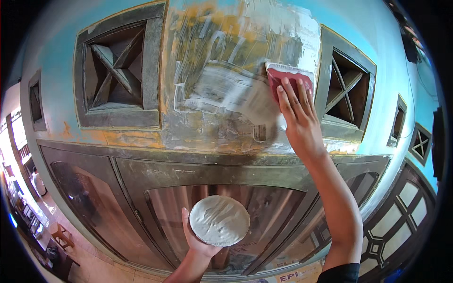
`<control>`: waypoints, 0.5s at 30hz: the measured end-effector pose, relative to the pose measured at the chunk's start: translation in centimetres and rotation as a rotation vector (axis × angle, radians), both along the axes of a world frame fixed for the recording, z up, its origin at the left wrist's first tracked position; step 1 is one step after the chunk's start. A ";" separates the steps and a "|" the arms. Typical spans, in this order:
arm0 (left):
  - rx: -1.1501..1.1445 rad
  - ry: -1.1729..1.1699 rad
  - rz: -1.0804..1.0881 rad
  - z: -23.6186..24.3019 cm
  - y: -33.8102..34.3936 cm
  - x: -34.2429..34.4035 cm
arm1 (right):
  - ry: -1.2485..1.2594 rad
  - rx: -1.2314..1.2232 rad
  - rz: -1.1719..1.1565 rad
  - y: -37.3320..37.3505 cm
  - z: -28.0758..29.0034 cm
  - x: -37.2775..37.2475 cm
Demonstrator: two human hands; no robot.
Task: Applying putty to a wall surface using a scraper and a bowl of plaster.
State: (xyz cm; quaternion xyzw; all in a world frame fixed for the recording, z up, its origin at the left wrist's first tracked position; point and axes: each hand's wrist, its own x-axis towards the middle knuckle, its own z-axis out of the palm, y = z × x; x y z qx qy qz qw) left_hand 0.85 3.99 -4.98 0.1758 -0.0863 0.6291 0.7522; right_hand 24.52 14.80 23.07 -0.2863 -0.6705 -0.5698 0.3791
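Note:
My right hand is raised to the wall, its fingers laid along a red putty spreader and holding it against the surface. White putty lines the spreader's upper edge. Grey-white smears cover the wall patch beside it, over bare grey and orange areas. Lower down, my left hand holds up a round dish of white putty, palm below and thumb along its left side. The putty hides most of the dish.
Wooden vent frames with crossed slats flank the patch, one left and one right. Below runs a dark wooden frame with glass panes. A brown stool stands at lower left. Another dark door is at right.

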 end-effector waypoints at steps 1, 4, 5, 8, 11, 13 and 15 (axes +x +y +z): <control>-0.001 0.002 -0.004 0.1 0.0 0.1 | 0.013 0.004 0.026 -0.4 0.1 0.2; -0.014 -0.021 -0.035 0.9 -0.4 0.6 | 0.062 0.048 0.037 -0.7 2.9 0.2; -0.078 0.098 0.059 1.4 -0.7 1.0 | 0.077 0.079 0.010 -0.5 3.6 0.3; -0.109 0.165 0.113 1.1 -0.6 1.2 | 0.061 0.024 -0.018 0.1 3.1 -0.1; -0.111 0.138 0.101 0.4 -0.7 0.9 | 0.045 -0.022 -0.033 0.4 0.6 -0.6; -0.030 -0.031 -0.029 -0.3 -0.5 0.3 | 0.028 -0.062 -0.050 0.3 -1.0 -0.7; -0.034 -0.016 -0.017 -0.3 -0.6 0.1 | 0.027 -0.075 -0.023 -0.4 -0.9 -0.6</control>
